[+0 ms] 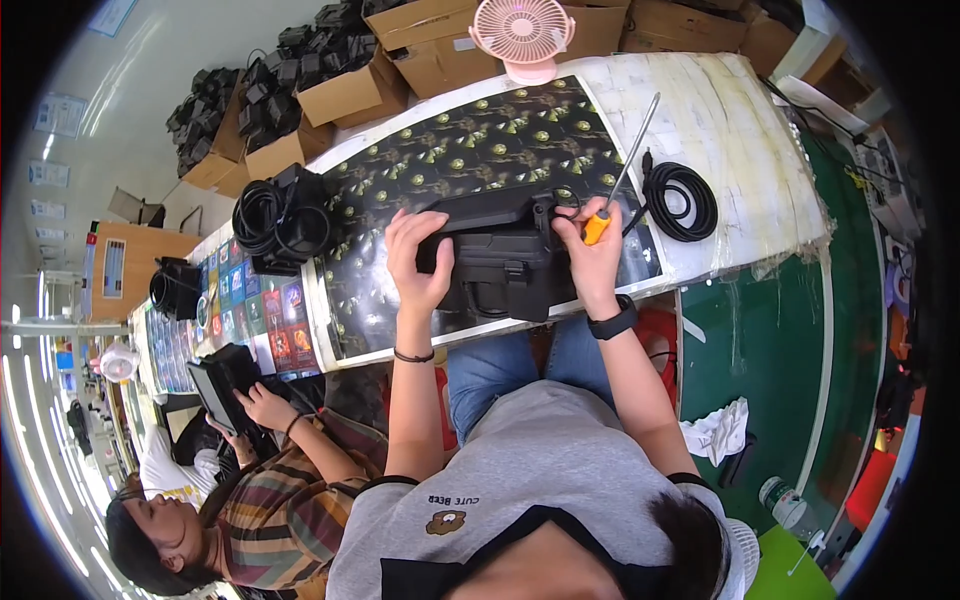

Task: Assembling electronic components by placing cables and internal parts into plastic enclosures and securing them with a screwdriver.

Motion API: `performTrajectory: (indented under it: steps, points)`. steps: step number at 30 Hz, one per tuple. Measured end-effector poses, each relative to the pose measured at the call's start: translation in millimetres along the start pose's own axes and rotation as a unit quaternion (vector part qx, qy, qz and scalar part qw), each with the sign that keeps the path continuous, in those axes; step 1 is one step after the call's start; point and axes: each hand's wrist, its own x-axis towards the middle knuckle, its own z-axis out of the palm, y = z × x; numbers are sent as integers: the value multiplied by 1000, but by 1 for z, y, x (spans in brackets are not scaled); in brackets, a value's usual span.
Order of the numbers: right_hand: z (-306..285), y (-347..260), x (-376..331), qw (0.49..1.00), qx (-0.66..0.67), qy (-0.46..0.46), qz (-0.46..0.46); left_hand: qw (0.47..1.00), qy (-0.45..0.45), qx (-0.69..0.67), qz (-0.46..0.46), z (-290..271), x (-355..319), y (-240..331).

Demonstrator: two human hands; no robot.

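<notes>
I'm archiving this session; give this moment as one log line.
left hand: touching black boxy plastic device | right hand: holding orange-handled metal screwdriver | beyond right hand: coiled black cable

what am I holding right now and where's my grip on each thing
Right grip: an orange-handled screwdriver, by its handle. Left grip: the black case, at its left end.

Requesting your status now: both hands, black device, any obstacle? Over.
Left hand gripping black device. Right hand holding orange-handled screwdriver, at device's end. Coiled black cable lies clear, to right.
</notes>
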Motion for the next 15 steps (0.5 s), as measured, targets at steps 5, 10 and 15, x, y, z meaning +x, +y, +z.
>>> performTrajectory:
  steps: [5, 10, 15]
  points:
    - [13, 1, 2, 999, 23, 24, 34, 999, 20, 24, 15, -4, -5, 5]
    - [20, 1, 0, 996, 59, 46, 42, 998, 21, 49, 20, -5, -9, 8]
    - [23, 3, -4, 994, 82, 65, 42, 996, 25, 86, 24, -6, -10, 16]
